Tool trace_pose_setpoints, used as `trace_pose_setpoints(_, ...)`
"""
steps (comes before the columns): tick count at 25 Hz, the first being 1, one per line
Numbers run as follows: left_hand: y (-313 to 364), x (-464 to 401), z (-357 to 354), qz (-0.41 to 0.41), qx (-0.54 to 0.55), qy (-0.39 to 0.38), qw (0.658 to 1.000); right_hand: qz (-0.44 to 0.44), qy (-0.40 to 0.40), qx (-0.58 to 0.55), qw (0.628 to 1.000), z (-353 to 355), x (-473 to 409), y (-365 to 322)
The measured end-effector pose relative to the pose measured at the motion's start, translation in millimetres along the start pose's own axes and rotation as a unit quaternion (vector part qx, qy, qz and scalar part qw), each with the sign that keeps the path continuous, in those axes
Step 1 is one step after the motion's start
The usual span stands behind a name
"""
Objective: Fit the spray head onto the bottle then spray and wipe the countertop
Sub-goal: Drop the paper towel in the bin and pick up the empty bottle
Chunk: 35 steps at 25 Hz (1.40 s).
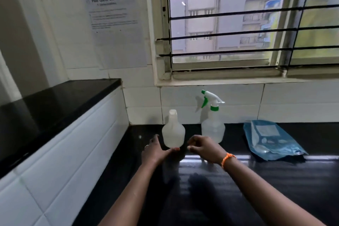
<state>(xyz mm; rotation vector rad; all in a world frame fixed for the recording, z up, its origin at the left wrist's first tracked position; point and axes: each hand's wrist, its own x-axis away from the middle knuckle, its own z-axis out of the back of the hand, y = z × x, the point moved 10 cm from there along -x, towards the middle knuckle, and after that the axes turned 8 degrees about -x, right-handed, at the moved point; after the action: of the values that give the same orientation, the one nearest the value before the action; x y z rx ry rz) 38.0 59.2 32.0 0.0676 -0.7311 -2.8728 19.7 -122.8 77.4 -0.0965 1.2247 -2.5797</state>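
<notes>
- Left hand (156, 149): fingers (174, 149) spread and released, the thumb tip at or just short of the base of the headless bottle (173, 132); contact could not be confirmed. Nothing was held.
- Right hand (204, 147): fingers (191, 147) loosely curled, grasping nothing, just beside that bottle at its 4 o'clock.
- Headless bottle stood upright on the black bench (211, 189), neck open, near the tiled back wall (143, 101).
- Spray head (211, 100), white and green, sat on a second bottle (213, 129) at 2 o'clock of the first, close beside it; whether it was screwed down or only resting could not be told.
- Judgement: steady the open bottle low with the left hand; the right should take the spray head by its collar, keep the dip tube straight and start the thread square.
- Obstructions: the two bottles stood near enough that a careless reach could tip one.
- Blue packet (271, 139) lay flat at 3 o'clock, well apart; its contents were unclear.
- Barred window (238, 24) above; raised ledge (55, 101) at 9 o'clock.
</notes>
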Motion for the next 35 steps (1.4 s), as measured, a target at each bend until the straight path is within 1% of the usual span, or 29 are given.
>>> trace_pose_setpoints(2,-2,-19,-3,-0.010,0.014,0.001,1.000,-0.010,0.011,0.042,0.999,5,-35,-6)
trace_pose_setpoints(5,-3,-48,-13,-0.011,0.109,-0.005,0.994,-0.048,-0.013,0.116,0.992,3,-85,-3)
trace_pose_setpoints(6,0,-57,-18,-0.016,0.139,-0.003,0.990,-0.057,-0.023,0.129,0.990,0,-99,1)
trace_pose_setpoints(8,7,-66,-23,-0.034,0.158,0.015,0.987,-0.065,-0.026,0.139,0.988,-9,-118,9)
trace_pose_setpoints(10,18,-72,-25,-0.066,0.171,0.034,0.983,-0.065,-0.004,0.108,0.992,-19,-131,15)
trace_pose_setpoints(11,20,-75,-26,-0.081,0.195,0.038,0.977,-0.062,0.005,0.076,0.995,-25,-134,18)
trace_pose_setpoints(14,21,-78,-27,-0.107,0.255,0.042,0.960,-0.053,0.007,-0.001,0.999,-45,-130,24)
trace_pose_setpoints(17,25,-64,-28,-0.108,0.247,0.033,0.963,-0.050,0.032,-0.028,0.998,-35,-111,25)
trace_pose_setpoints(20,50,-26,-13,-0.138,0.223,0.061,0.963,-0.029,0.062,-0.039,0.997,-4,-76,12)
trace_pose_setpoints(23,92,16,2,-0.194,0.233,0.068,0.950,-0.019,0.106,-0.035,0.994,40,-29,1)
trace_pose_setpoints(27,152,81,-7,-0.244,0.241,0.031,0.939,-0.029,0.150,-0.052,0.987,94,58,10)
trace_pose_setpoints(30,204,145,-29,-0.293,0.238,0.007,0.926,-0.061,0.189,-0.074,0.977,131,141,36)
trace_pose_setpoints(32,238,194,-54,-0.317,0.246,-0.028,0.915,-0.085,0.219,-0.086,0.968,153,203,58)
trace_pose_setpoints(35,293,284,-96,-0.355,0.270,-0.101,0.889,-0.130,0.272,-0.104,0.948,188,313,94)
